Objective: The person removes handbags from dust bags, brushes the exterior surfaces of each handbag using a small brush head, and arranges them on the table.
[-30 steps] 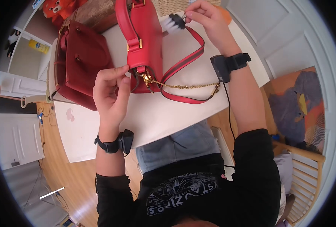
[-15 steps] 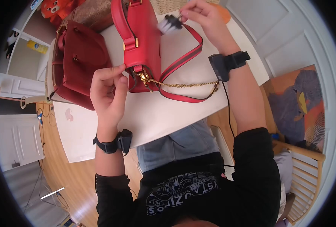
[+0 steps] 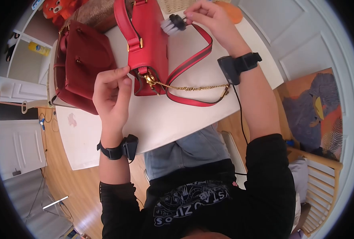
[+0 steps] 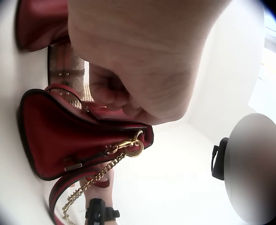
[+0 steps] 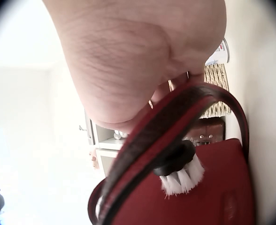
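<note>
A bright red handbag [image 3: 151, 44] stands on the white table, its handle on top and a gold clasp with chain at its near end. My left hand [image 3: 112, 93] holds the bag's near top corner with the fingertips, the other fingers curled in. By a thin stem, my right hand [image 3: 216, 24] pinches a small round brush [image 3: 177, 22] with a black head and white bristles. These bristles point at the bag's right side, right at the red leather. In the right wrist view the bag's strap [image 5: 159, 126] crosses in front of the brush [image 5: 180, 171].
A darker red handbag [image 3: 87, 61] sits to the left, with a brown patterned bag [image 3: 101, 16] behind. A woven basket [image 3: 179, 5] and an orange object [image 3: 230, 14] stand at the back. The red strap [image 3: 205, 51] loops over the table's right side.
The right hand has moved the brush slightly left and down, along with the bag's side. Bag and left hand have shifted a little to the left together.
</note>
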